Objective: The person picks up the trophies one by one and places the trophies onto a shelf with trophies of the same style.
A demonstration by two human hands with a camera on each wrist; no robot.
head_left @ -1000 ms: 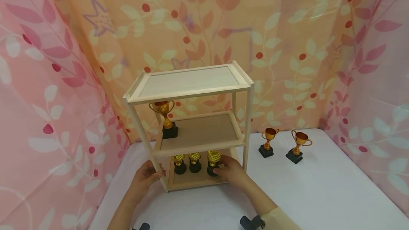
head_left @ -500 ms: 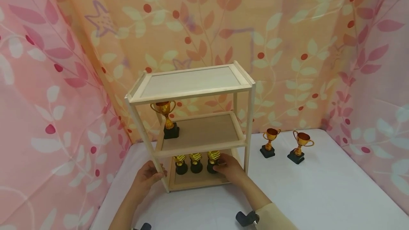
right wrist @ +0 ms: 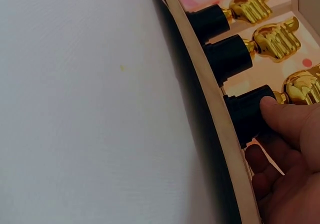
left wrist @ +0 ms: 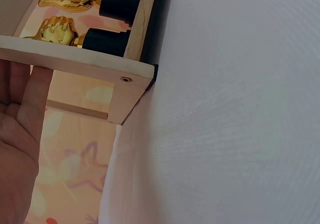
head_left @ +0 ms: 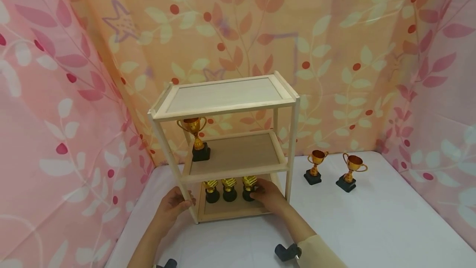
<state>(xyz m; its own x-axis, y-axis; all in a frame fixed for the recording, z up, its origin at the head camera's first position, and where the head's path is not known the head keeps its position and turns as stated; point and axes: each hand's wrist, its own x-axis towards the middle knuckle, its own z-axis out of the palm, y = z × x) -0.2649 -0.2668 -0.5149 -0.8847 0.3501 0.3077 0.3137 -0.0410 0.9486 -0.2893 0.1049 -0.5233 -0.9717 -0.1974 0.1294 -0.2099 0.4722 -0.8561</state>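
A three-tier wooden shelf (head_left: 238, 173) stands on the white table. My left hand (head_left: 172, 210) holds its left front post, with fingers passing behind the post; the palm (left wrist: 20, 144) shows in the left wrist view. On the bottom tier, several gold thumbs-up trophies with round black bases stand in a row: a left one (head_left: 212, 193), a middle one (head_left: 229, 191) and a right one (head_left: 248, 191). My right hand (head_left: 273, 197) pinches the black base of the right trophy (right wrist: 247, 115), thumb on its near side. The middle tier's edge hides the trophies' tops in the head view.
A gold two-handled cup trophy (head_left: 201, 152) stands at the left of the middle tier. Two more cup trophies, a nearer one (head_left: 347, 181) and a farther one (head_left: 313, 173), stand on the table right of the shelf. Patterned curtains (head_left: 334, 32) enclose the back and sides.
The right thumbs-up trophy has shifted slightly back and left, nearer the middle one, with my right hand on it. My left hand stays on the post. The head view has turned slightly.
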